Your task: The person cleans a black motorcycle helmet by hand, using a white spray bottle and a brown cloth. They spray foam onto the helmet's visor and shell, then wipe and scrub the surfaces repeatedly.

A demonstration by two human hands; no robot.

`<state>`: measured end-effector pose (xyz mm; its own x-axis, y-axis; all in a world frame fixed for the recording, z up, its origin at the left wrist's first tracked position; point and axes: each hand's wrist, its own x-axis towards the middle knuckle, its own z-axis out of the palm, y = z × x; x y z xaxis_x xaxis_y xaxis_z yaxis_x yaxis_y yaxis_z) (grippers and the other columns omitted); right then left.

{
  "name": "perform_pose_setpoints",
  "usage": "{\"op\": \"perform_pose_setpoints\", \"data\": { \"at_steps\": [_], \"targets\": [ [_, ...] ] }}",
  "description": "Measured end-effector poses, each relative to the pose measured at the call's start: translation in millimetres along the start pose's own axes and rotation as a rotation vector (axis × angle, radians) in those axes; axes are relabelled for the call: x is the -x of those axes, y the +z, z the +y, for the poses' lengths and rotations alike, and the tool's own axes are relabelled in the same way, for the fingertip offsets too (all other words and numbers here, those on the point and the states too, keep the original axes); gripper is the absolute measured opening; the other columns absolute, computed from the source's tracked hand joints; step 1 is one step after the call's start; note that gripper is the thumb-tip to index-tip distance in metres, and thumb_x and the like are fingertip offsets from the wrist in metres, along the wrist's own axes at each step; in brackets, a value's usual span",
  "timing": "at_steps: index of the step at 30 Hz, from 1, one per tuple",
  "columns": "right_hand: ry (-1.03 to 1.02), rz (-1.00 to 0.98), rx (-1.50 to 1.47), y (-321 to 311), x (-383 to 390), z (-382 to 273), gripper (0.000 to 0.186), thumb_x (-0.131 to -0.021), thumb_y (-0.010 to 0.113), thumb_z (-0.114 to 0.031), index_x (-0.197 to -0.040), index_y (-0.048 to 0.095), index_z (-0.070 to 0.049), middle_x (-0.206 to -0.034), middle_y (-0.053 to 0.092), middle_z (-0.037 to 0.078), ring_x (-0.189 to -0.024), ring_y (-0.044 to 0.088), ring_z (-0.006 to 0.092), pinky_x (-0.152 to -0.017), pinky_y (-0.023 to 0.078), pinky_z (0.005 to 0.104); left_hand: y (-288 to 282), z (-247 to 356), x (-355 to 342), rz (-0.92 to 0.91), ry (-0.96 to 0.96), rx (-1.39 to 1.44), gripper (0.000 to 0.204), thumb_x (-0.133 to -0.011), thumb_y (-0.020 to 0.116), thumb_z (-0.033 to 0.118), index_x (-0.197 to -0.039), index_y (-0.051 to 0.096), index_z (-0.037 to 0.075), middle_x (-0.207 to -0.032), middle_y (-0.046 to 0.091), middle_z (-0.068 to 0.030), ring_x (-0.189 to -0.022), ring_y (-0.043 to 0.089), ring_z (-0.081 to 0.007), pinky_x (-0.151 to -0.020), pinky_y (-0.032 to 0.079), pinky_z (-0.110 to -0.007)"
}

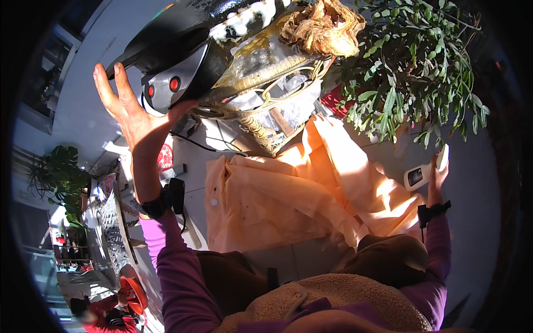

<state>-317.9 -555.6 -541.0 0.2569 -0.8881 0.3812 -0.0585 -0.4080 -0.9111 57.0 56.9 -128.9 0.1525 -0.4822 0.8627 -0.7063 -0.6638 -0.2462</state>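
Note:
Up at the left, my left hand (133,114) is stretched wide, thumb and fingers spread around the end of a black appliance. That looks like an electric griddle (180,53), with a raised dark lid and a grey end panel (176,84) bearing two red round knobs. Two fingertips lie by the lid's edge, and the thumb is at the panel's lower edge. Off to the right, my right hand (438,176) is closed around a white handheld object (420,176) with a dark rectangular panel; its kind is unclear. Peach cloth (272,194) spreads over the floor before my knees.
The griddle rests on a woven rattan stand (261,136) with clear plastic and a crumpled brown dried bundle (325,28). A leafy potted plant (411,72) crowds the far right. A dark cable (194,144) hangs below. A person in red (102,316) holds a red basin (134,294) lower left.

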Motion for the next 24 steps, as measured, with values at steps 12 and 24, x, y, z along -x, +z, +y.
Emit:
{"op": "perform_pose_setpoints", "data": {
  "at_steps": [12,24],
  "targets": [
    [-0.161,0.184,0.101,-8.0,-17.1,61.3,0.062,-0.085,0.085,-0.027,-0.132,0.055,0.001,-0.111,0.065,0.009,-0.097,0.062,0.0189,-0.087,0.052,0.0345,8.6,-4.1,2.1,0.054,0.042,0.099,0.131,-0.066,0.082,0.070,-0.160,0.017,0.006,-0.165,0.003,-0.0247,-0.152,0.009,-0.0441,-0.120,0.023,-0.057],
    [0.809,-0.590,0.280,-38.3,82.2,-79.5,0.060,-0.083,0.079,-0.017,-0.132,0.056,0.010,-0.106,0.068,0.015,-0.095,0.067,0.0211,-0.086,0.053,0.0322,52.2,-5.1,0.8,0.365,0.049,0.162,0.080,-0.103,0.043,0.059,-0.159,0.025,0.004,-0.164,0.010,-0.0248,-0.151,0.010,-0.0493,-0.118,0.011,-0.065]
  ]
}}
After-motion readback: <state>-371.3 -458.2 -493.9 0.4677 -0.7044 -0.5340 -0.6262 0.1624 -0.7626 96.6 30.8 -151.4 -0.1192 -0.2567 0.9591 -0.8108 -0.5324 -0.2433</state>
